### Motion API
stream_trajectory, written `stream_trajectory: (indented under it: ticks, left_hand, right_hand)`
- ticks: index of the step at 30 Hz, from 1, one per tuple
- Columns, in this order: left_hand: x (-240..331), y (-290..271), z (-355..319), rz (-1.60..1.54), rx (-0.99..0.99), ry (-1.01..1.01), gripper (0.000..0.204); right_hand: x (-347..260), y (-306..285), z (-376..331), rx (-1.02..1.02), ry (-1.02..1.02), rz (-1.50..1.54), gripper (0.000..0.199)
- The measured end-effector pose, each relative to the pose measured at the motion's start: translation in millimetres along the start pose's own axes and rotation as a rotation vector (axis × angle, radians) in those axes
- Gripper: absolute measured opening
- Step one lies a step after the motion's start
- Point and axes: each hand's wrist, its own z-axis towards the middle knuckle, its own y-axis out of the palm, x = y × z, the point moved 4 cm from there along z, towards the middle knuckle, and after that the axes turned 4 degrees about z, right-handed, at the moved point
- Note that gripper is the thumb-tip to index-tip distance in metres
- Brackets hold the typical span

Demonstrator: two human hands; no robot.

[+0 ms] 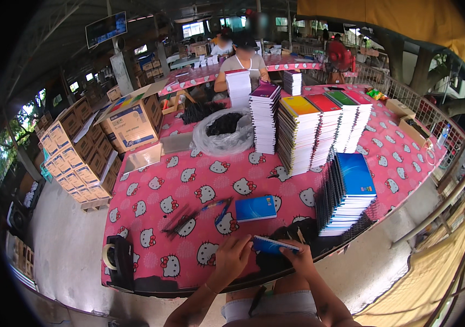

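At the table's front edge I hold a small blue spiral notebook [269,245], tilted, its bound edge toward the far side. My right hand [301,259] is closed on its right end, the thumb lying over the cover. My left hand [234,260] is at its left end, fingers bent and pinching at the corner; exactly what the fingertips grip is hard to see. Just beyond lies another blue notebook [256,208], flat on the pink table. Thin dark binding wires [189,219] are scattered to its left. A tall stack of blue spiral notebooks [347,196] stands to the right.
Stacks of yellow [299,136], red and green notebooks stand farther back, beside a plastic bag of black wires [224,128]. A tape dispenser [118,261] sits at the front left corner. Cardboard boxes [132,122] are piled left. Across the table a person [243,65] sits.
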Motion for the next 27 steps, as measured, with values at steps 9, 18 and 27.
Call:
stream_trajectory:
  ticks: [9, 18, 27]
  left_hand:
    - [-8.7, 7.9, -1.5, 0.002, 0.101, -0.002, 0.021]
    - [-23.2, 19.0, 0.5, -0.172, -0.01, -0.103, 0.021]
    - [-34.1, 23.2, 7.4, -0.252, -0.126, -0.151, 0.014]
  right_hand:
    - [-1.2, 1.3, 1.5, 0.019, -0.005, 0.002, 0.022]
    - [5.7, 0.2, 8.0, 0.041, -0.071, -0.083, 0.021]
    - [11.5, -1.5, 9.0, 0.036, 0.029, 0.038, 0.022]
